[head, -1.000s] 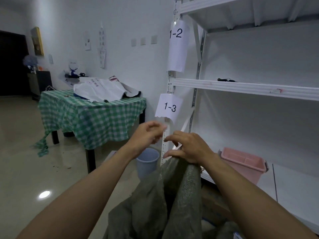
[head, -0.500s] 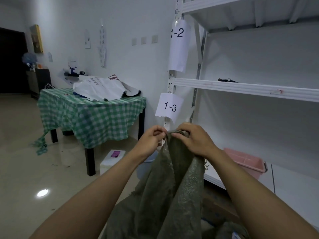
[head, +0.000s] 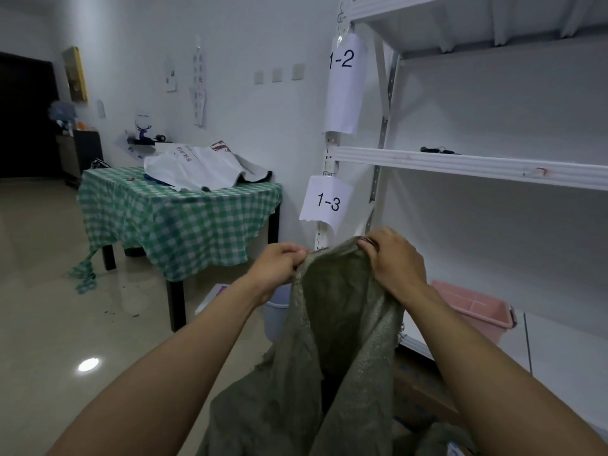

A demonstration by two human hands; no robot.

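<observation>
Left hand point(head: 279, 266) and right hand point(head: 394, 261) each pinch the top hem of the green woven sack point(head: 332, 324), fingers curled round it, holding its mouth up just before the shelf post point(head: 319, 235) while the rest hangs between my arms. With so small a pinch, I judge the slick weave could slip from one hand and the sack collapse, or its frayed edge could snag on the post.

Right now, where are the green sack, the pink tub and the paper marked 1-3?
green sack point(head: 335, 311), head view, on its hanging cloth.
pink tub point(head: 483, 324), head view, on its outer wall.
paper marked 1-3 point(head: 327, 201), head view, on its printed middle.
</observation>
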